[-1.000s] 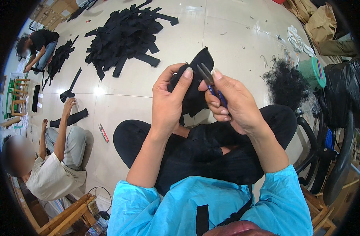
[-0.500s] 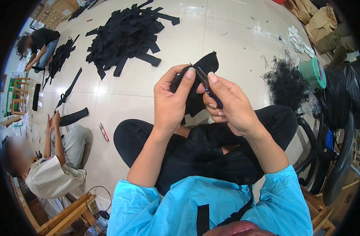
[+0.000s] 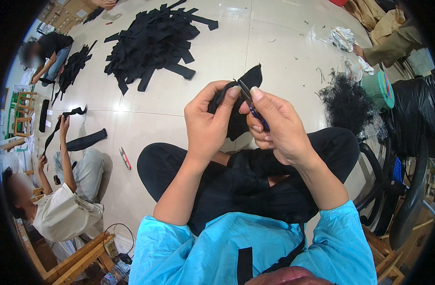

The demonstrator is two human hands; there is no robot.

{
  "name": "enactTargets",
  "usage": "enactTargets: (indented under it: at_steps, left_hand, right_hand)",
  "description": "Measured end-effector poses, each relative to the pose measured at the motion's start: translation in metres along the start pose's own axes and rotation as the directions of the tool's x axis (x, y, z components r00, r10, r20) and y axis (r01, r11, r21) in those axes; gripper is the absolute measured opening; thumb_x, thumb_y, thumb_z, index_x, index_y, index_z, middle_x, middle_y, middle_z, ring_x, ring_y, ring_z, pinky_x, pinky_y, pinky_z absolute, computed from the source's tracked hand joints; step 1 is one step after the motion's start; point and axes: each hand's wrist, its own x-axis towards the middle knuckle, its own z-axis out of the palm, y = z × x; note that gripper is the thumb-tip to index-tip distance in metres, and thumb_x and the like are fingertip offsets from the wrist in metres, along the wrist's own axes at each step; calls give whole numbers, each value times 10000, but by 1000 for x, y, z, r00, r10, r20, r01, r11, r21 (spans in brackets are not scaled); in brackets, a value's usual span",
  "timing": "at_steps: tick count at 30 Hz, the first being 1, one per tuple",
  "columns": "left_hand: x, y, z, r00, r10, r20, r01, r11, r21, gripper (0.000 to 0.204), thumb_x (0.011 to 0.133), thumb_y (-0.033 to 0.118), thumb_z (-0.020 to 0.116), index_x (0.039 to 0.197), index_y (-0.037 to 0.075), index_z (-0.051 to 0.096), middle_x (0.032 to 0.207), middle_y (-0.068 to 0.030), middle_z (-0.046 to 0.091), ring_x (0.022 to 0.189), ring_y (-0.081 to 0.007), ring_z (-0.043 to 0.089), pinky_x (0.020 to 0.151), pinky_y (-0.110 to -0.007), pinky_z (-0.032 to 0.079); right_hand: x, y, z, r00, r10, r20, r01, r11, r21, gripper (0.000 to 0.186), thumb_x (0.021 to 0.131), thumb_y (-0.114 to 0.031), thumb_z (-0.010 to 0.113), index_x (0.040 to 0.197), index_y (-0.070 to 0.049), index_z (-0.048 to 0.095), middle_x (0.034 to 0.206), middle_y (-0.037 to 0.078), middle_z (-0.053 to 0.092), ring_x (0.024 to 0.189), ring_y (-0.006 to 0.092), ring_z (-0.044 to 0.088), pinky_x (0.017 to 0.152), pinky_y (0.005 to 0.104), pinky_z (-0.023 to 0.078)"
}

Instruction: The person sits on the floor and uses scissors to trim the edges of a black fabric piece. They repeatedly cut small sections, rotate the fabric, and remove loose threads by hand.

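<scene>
My left hand (image 3: 209, 118) pinches a piece of black fabric (image 3: 252, 77) between thumb and fingers, above my crossed legs. One corner of the fabric sticks up past my fingertips, and the rest hangs down behind both hands. In my right hand (image 3: 277, 121) is a pair of small thread snips (image 3: 254, 110) with dark blades and a blue handle. Their blade tips lie against the fabric edge beside my left thumb. My right fingers wrap round the handle and hide part of it.
A large pile of black fabric strips (image 3: 153, 45) lies ahead on the tiled floor. Red-handled snips (image 3: 125, 158) rest left of my knee. At right are a heap of black thread scraps (image 3: 346, 102), a green stool (image 3: 378, 90) and a black chair (image 3: 407, 194). Co-workers sit at left.
My hands and the snips have barely shifted along the fabric edge. The co-worker at near left has spread their arms, stretching a black strip. A person's leg at upper right has moved.
</scene>
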Motion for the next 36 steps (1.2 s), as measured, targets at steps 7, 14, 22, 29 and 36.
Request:
enactTargets:
  at_steps: [7, 14, 22, 29, 36]
  left_hand:
    - [1, 2, -4, 997, 75, 16, -76, 985, 153, 143, 999, 129, 737, 1041, -6, 763, 690, 15, 635, 641, -33, 511, 552, -227, 391]
    - [0, 2, -3, 995, 98, 20, -100, 978, 182, 116, 989, 94, 726, 1040, -1, 769, 710, -20, 669, 648, -44, 535, 559, -239, 411]
    - [2, 10, -10, 991, 109, 71, -125, 951, 282, 126, 979, 78, 713, 1055, -2, 773, 748, -75, 722, 632, -78, 587, 554, -251, 426]
    - [2, 8, -14, 993, 60, 105, -87, 956, 281, 135, 973, 74, 705, 1064, 9, 781, 753, -93, 730, 619, -95, 609, 543, -259, 423]
    - [4, 9, -15, 990, 46, 133, -84, 950, 301, 144, 972, 53, 686, 1078, 4, 772, 754, -73, 718, 639, -86, 599, 562, -259, 435]
  right_hand:
    - [1, 4, 2, 999, 45, -12, -43, 992, 117, 443, 1111, -465, 529, 1029, -35, 594, 691, -56, 448, 524, 13, 344, 427, 187, 273]
    - [2, 12, 5, 998, 46, -48, -37, 983, 178, 427, 1111, -458, 530, 1022, -44, 588, 688, -56, 446, 514, 12, 354, 415, 187, 262]
    - [0, 11, 7, 996, 45, -78, -36, 993, 109, 425, 1107, -462, 540, 1006, -52, 588, 685, -62, 426, 503, 10, 352, 414, 187, 256]
    - [1, 13, 5, 996, 70, -59, -64, 992, 111, 428, 1111, -464, 527, 1003, -54, 584, 686, -63, 424, 506, 11, 348, 409, 188, 251]
    - [1, 11, 4, 995, 81, -51, -73, 986, 151, 431, 1117, -465, 509, 1008, -54, 580, 691, -62, 427, 507, 12, 350, 407, 183, 256]
